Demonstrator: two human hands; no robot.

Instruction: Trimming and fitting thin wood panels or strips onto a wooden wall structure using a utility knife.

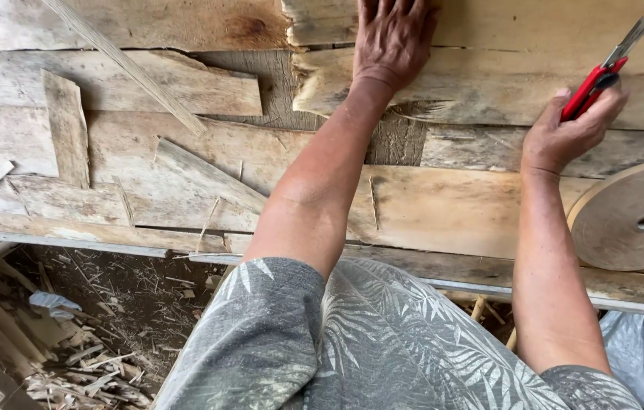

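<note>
Veneer sheet (489,83), pale and ragged-edged, lying flat across the top of a rough plank bench (443,205), from about 12 to 2 o'clock in the view. Left hand (392,34) pressed palm-down on the sheet at 12 o'clock, fingers spread and flat, gripping nothing; the posture suggests it pins the thin wood so it cannot slide or curl. Right hand (568,129) at 2 o'clock, raised just over the sheet's lower edge, fingers curled closed around a red utility knife (603,72); the metal blade end points up and away to the right, clear of the other hand. Roll of brown paper tape (633,216) at 3 o'clock, lying flat on the bench just beside the right wrist, within easy reach. Loose veneer offcuts (67,125) and a long thin strip (121,61) scattered from 9 to 11 o'clock, well apart from both hands. Wood scraps and shavings (71,357) on the ground at 7 o'clock, below the bench edge.
</note>
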